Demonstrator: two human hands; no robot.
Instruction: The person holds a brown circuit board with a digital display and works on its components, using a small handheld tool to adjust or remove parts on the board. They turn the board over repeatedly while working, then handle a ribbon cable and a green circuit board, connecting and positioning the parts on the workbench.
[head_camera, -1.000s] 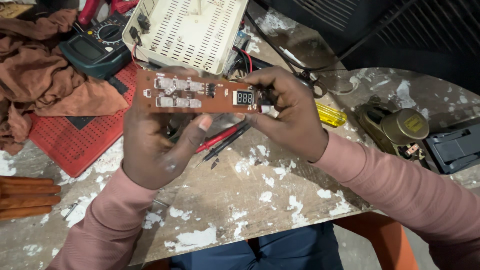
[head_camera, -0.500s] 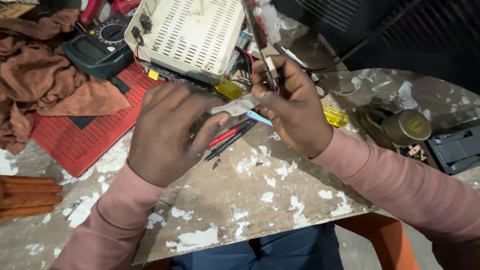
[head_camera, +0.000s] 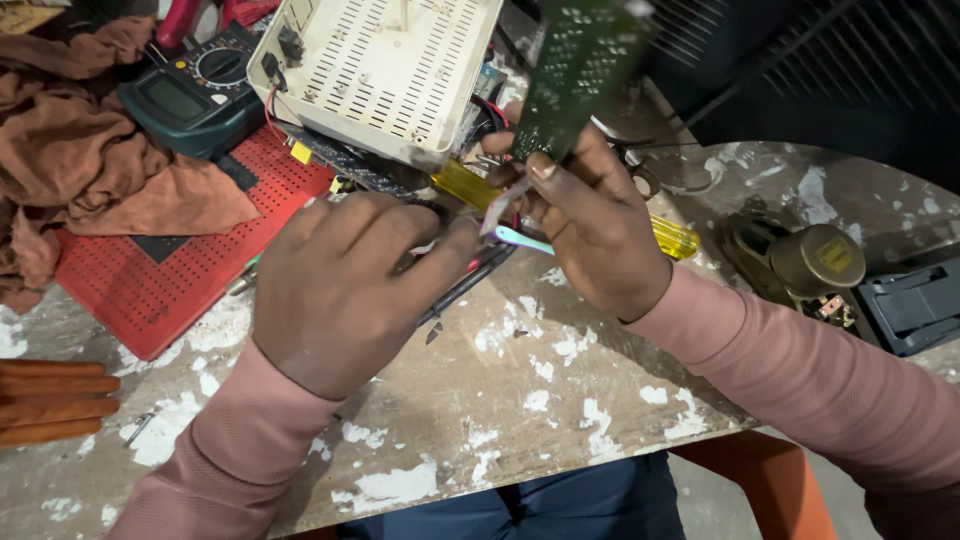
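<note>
We see the worn wooden table (head_camera: 520, 400), flecked with white paint, filling the view. On it at eleven o'clock stands a cream vented plastic casing (head_camera: 385, 65), tilted, the biggest thing among the clutter. At nine o'clock a red perforated mat (head_camera: 170, 275) lies under a crumpled brown cloth (head_camera: 90, 170), and a dark green multimeter (head_camera: 195, 95) sits just beyond the mat's far edge. Our left hand (head_camera: 345, 285) hovers palm down at the centre, fingers curled narrow with the tips pinching a pale ribbon cable (head_camera: 500, 205); red and black probe leads (head_camera: 470, 275) lie beneath it. Our right hand (head_camera: 590, 225), just at one o'clock from the left, grips a green circuit board (head_camera: 580, 70) between thumb and fingers, the board raised on edge towards twelve o'clock and blurred. The cable runs from that board to the left fingertips. A yellow-handled screwdriver (head_camera: 670, 237) lies under the right hand. At three o'clock rest a brass-coloured round part (head_camera: 815, 260) and a dark plastic tray (head_camera: 915, 305).
</note>
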